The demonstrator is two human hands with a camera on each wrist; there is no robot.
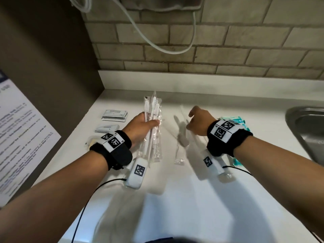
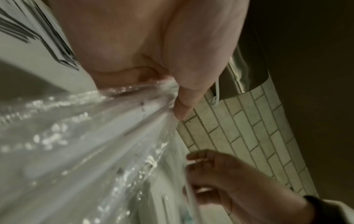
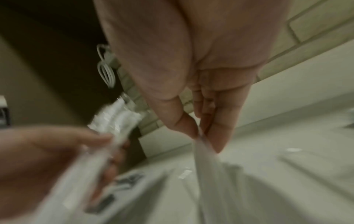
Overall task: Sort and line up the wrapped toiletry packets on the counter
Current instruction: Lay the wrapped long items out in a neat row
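Observation:
My left hand (image 1: pixel 149 122) grips a bundle of clear-wrapped white toothbrushes (image 1: pixel 152 106), held upright-tilted over the white counter (image 1: pixel 192 204). The left wrist view shows the thumb (image 2: pixel 182 106) pressed on the bundle's crinkled wrap (image 2: pixel 95 136). To its right, my right hand (image 1: pixel 190 120) pinches the top of a single long clear packet (image 1: pixel 179 159), which hangs blurred toward the counter. In the right wrist view, the right hand (image 3: pixel 201 133) pinches this packet (image 3: pixel 210 174) between thumb and fingers, with the left hand (image 3: pixel 57 151) and its bundle (image 3: pixel 116 119) alongside.
Flat white sachets (image 1: pixel 114 114) and a smaller packet (image 1: pixel 107 128) lie at the counter's left. Teal packets (image 1: pixel 236 121) sit behind my right wrist. A steel sink (image 1: pixel 306 130) is at the right edge. A white cable (image 1: pixel 157 42) hangs on the tiled wall.

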